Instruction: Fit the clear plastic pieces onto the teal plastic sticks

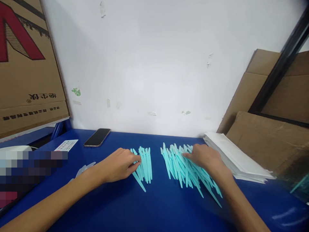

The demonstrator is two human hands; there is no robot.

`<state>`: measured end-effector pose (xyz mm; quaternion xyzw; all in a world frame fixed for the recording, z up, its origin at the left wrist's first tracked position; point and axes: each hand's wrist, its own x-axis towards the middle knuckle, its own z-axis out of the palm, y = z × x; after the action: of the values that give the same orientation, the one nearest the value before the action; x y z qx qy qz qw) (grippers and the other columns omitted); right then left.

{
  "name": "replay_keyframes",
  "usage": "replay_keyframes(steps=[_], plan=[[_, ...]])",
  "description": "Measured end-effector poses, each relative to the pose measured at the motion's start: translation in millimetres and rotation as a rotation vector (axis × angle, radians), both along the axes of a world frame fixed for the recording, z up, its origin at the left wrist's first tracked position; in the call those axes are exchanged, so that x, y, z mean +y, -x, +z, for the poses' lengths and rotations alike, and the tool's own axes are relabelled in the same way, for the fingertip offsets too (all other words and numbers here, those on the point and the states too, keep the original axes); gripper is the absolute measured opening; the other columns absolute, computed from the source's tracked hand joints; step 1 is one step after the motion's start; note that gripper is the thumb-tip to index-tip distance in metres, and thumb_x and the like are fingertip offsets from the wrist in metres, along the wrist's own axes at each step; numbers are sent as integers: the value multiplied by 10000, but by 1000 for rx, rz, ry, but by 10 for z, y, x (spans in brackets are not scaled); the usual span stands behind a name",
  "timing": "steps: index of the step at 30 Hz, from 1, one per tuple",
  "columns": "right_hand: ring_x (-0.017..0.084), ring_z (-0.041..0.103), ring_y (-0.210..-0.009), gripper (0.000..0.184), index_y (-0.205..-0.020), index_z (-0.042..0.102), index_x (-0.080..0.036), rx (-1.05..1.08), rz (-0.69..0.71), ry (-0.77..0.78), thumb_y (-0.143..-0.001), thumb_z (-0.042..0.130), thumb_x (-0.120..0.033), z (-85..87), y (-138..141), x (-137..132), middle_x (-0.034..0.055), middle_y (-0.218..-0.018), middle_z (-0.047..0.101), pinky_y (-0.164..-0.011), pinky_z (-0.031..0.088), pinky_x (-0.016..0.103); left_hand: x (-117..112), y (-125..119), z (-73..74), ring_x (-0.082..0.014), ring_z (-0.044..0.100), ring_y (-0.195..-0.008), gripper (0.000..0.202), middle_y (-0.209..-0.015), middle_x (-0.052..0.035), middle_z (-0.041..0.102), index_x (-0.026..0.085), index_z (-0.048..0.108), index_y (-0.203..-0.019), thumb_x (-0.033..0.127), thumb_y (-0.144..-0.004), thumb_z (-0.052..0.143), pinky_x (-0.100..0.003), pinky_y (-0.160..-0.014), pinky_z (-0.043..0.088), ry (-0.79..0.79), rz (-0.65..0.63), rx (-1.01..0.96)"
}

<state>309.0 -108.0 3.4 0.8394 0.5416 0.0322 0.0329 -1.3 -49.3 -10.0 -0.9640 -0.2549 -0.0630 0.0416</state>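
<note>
Slim turquoise sticks with tapered handles, shaped like eyebrow razors, lie in two groups on the blue table. The smaller group is a fairly neat row, with one razor slanting out beneath my fingers. At its left edge, my left hand has thumb and forefinger pinched on a razor. To the right spreads a larger, looser pile of razors, many crossing each other. My right hand rests over the pile's upper right, fingers curled down onto a razor; its fingertips are partly hidden.
A phone and a printed card lie at the back left. Translucent pieces sit behind my left forearm. White packets are stacked at right beside cardboard. A large carton stands left; a white wall closes the back.
</note>
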Motion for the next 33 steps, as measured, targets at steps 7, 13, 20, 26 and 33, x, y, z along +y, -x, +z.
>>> replay_keyframes(steps=[7, 13, 20, 26, 33], plan=[[286, 690, -789, 358, -925, 715, -130, 20, 78, 66, -940, 519, -429, -2, 78, -18, 151, -848, 704, -600, 450, 320, 1, 2, -4, -171, 614, -617, 257, -687, -7, 669, 234, 654, -897, 243, -982, 411, -265, -553, 312, 15, 6, -6], [283, 690, -833, 286, -951, 716, -135, -3, 86, 28, -924, 543, -361, 4, 86, -14, 157, -894, 712, -646, 452, 313, -6, 2, 2, -166, 606, -597, 264, -665, -6, 660, 225, 648, -869, 244, -983, 410, -269, -543, 306, 12, -5, -5], [300, 685, -888, 272, -990, 710, -143, -25, 42, -70, -925, 522, -328, -30, 5, 51, 173, -958, 716, -674, 455, 332, -20, 0, 12, -175, 616, -609, 274, -666, -13, 662, 227, 662, -884, 248, -983, 408, -273, -548, 323, 3, -6, -17], [308, 684, -917, 302, -1026, 706, -147, -35, 9, -160, -945, 519, -370, -78, -13, 101, 173, -983, 712, -677, 449, 329, 14, 27, 58, -179, 619, -625, 276, -687, -21, 671, 230, 664, -890, 270, -987, 409, -262, -554, 326, 16, 30, -43], [279, 686, -821, 305, -1032, 686, -179, -58, 53, -235, -977, 446, -360, -45, 109, 84, 126, -898, 719, -615, 402, 307, 121, 157, 170, -160, 568, -544, 304, -643, -17, 638, 223, 673, -868, 312, -973, 402, -276, -520, 304, -10, 113, -114]])
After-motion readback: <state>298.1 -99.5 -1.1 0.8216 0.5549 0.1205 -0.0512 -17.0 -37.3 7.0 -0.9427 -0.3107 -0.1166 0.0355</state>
